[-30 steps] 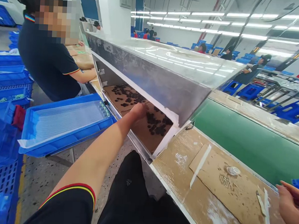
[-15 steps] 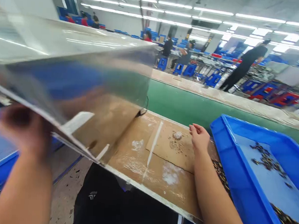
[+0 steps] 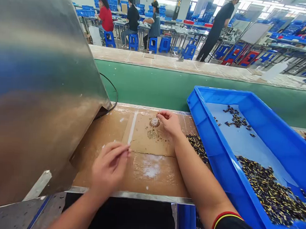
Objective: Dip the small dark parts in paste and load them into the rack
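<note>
My right hand (image 3: 169, 123) is closed in a pinch just beside a small clear round dish (image 3: 154, 122) on a piece of cardboard (image 3: 142, 146). A tiny dark bit shows at its fingertips, too small to name. To the left and nearer me, my left hand (image 3: 110, 165) is over the brown work surface (image 3: 88, 165), slightly blurred, thumb and forefinger pressed together. Whatever it may hold is hidden. Dark smudges and crumbs mark the cardboard around the dish. Small black-and-yellow pieces (image 3: 197, 146) lie heaped to the right of my right forearm.
A big blue tray (image 3: 217, 153) with white lining holds more small dark pieces (image 3: 272, 190). On the left stands a metal housing (image 3: 41, 98) with a black cable (image 3: 116, 95). A green belt (image 3: 149, 82) runs behind. Several people are at benches beyond.
My left hand has come from the metal housing on the left to over the work surface. My right hand stays by the dish, now closer to it. The view has turned left and levelled.
</note>
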{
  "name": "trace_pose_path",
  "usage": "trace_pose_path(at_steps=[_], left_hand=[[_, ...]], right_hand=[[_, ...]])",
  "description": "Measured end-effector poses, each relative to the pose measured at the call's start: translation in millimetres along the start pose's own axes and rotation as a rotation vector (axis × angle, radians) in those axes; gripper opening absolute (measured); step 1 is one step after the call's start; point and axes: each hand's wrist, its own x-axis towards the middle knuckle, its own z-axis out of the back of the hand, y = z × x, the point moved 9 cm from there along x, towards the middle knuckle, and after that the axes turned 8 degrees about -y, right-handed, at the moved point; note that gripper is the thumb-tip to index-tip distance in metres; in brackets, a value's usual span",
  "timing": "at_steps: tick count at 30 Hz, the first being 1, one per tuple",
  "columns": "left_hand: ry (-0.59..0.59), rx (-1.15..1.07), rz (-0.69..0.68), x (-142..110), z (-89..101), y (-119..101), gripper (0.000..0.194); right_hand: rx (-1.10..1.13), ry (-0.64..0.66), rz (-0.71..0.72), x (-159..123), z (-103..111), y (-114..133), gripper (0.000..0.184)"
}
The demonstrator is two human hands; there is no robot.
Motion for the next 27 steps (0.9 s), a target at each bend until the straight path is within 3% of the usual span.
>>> trace_pose_path(at_steps=[4, 6, 8, 11, 14, 20, 27], left_hand=[[0.160, -0.201, 0.213, 50, -86.9, 37, 0.022], [0.174, -0.278, 0.346, 65, -116.2, 62, 0.028], [0.144, -0.337, 0.457, 72, -133.3, 87, 0.035], [0.078, -0.388, 0.562, 72, -141.8, 119, 0.041], [0.060, -0.416, 0.615, 69, -142.2, 136, 0.039], [0.067, -0.429, 0.615, 70, -141.1, 138, 0.035], [0.074, -0.407, 0.592, 71, -142.1, 133, 0.029]], right_hand=[[0.085, -0.101, 0.012, 0, 8, -6, 0.044], [0.096, -0.146, 0.051, -1, 11, -8, 0.042], [0.078, -0.135, 0.090, -3, 8, -7, 0.038], [0.085, -0.096, 0.127, -5, 2, -5, 0.032], [0.097, -0.073, 0.155, -6, -3, -3, 0.027], [0.018, -0.017, 0.202, -6, -10, -4, 0.021], [0.042, -0.085, 0.203, -6, -3, -3, 0.014]])
